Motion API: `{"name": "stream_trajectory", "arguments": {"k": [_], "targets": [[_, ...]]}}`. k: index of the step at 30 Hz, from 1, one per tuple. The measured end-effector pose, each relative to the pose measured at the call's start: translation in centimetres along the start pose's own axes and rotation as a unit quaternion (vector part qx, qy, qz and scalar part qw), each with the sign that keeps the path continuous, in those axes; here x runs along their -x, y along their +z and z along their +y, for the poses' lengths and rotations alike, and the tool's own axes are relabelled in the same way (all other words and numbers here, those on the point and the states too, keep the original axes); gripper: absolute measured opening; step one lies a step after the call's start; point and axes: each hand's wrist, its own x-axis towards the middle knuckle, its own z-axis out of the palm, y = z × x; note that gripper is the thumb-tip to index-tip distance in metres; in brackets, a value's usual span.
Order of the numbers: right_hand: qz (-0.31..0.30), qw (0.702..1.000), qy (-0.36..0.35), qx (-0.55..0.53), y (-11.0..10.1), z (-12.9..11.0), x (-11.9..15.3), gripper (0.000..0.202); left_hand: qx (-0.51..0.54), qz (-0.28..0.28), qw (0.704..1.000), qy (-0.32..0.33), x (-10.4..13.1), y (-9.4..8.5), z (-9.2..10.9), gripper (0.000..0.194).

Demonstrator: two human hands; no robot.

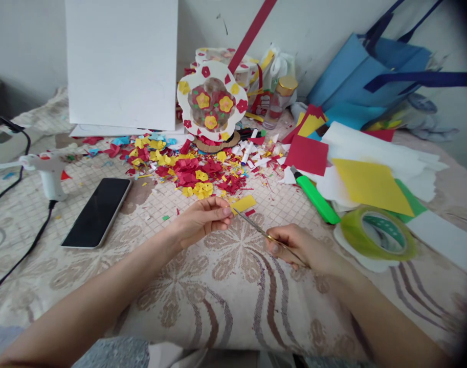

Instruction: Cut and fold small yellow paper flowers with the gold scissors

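My left hand point(204, 219), its thumb and fingers pinched together, holds a small piece of yellow paper point(244, 205) near the middle of the table. From the right, my right hand point(290, 244) is closed around a pair of scissors point(252, 223). The scissor tips point left and reach the near edge of the yellow paper, close to my left fingertips. Whether the blades are apart is too small to tell. A small red scrap point(250, 212) lies just beside the yellow paper.
Cut paper flowers point(187, 171) heap beyond my hands, before a flower-decorated round piece point(212, 102). On the left are a phone point(97, 213) and a glue gun point(51, 176). A green cutter point(315, 197), tape roll point(377, 232) and yellow sheet point(371, 185) lie right.
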Motion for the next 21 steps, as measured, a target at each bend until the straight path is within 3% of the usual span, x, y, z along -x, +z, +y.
{"name": "stream_trajectory", "arguments": {"k": [10, 16, 21], "targets": [[0.021, 1.000, -0.018, 0.015, 0.14, -0.23, -0.24, 0.032, 0.003, 0.017, 1.000, 0.012, -0.04, 0.00, 0.46, 0.004], [0.070, 0.986, -0.061, 0.139, 0.31, -0.41, -0.18, 0.027, -0.029, 0.017, 0.999, 0.026, -0.05, -0.09, 0.38, 0.004], [0.080, 0.978, -0.039, 0.188, 0.46, -1.08, -0.08, 0.030, -0.065, 0.036, 0.996, 0.050, -0.01, 0.05, 0.09, 0.011]]}}
